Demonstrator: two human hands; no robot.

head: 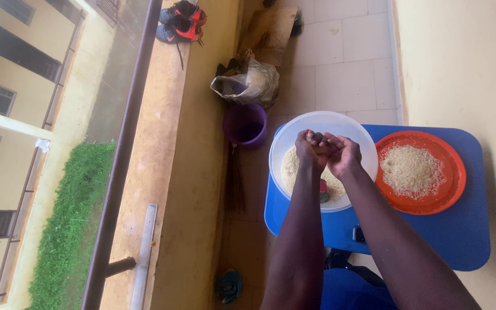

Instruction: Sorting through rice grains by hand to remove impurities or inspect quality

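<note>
Hands, left hand (310, 150) and right hand (343, 154), met over white bowl (294, 132), fingers closed on a small dark object (318, 137). Rice sat in both bowl and orange plate (452, 166); sorting looked partway.

One view only, my head cam. It looks steeply down from above my shoulders, both forearms running up from the bottom edge into mid-frame. Blue table (454, 241) fills the right half, close range, its near edge cut by the frame bottom; white bowl (294, 138) sits at its far left corner, orange plate (452, 172) toward the far right. Frame is rolled: the balcony ledge (162, 172) runs top to bottom on the left, with grass and a building far below beyond it. No second view to overlap.
</note>
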